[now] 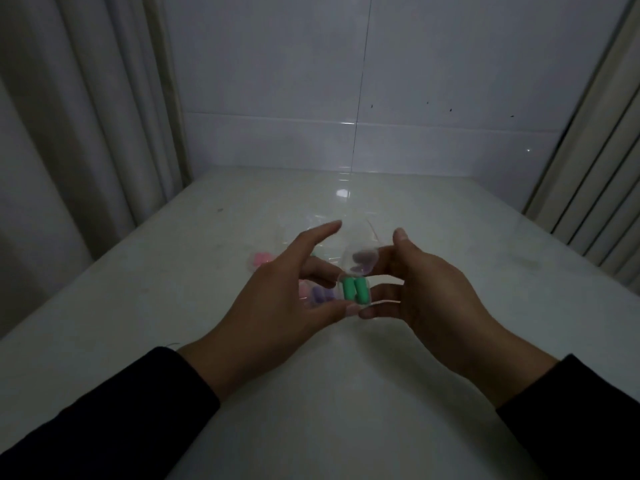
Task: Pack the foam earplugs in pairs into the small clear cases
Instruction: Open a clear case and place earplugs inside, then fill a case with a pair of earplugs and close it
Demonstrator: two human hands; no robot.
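A small clear case (356, 268) is held up over the white table (450, 237) between both hands, its lid swung open upward. Two green earplugs (354, 289) lie side by side in its lower half. My left hand (277, 299) pinches the case's left side with thumb and middle fingers, the index finger stretched out straight. My right hand (426, 289) pinches the right side, thumb below and fingers behind. Purple earplugs (320, 294) and pink earplugs (261, 259) lie on the table behind my left hand, partly hidden.
More clear cases (294, 233), faint and hard to make out, lie on the table beyond my hands. A tiled wall (346, 81) closes the back. Curtains (86, 116) hang at the left, and a slatted frame (595, 168) stands at the right.
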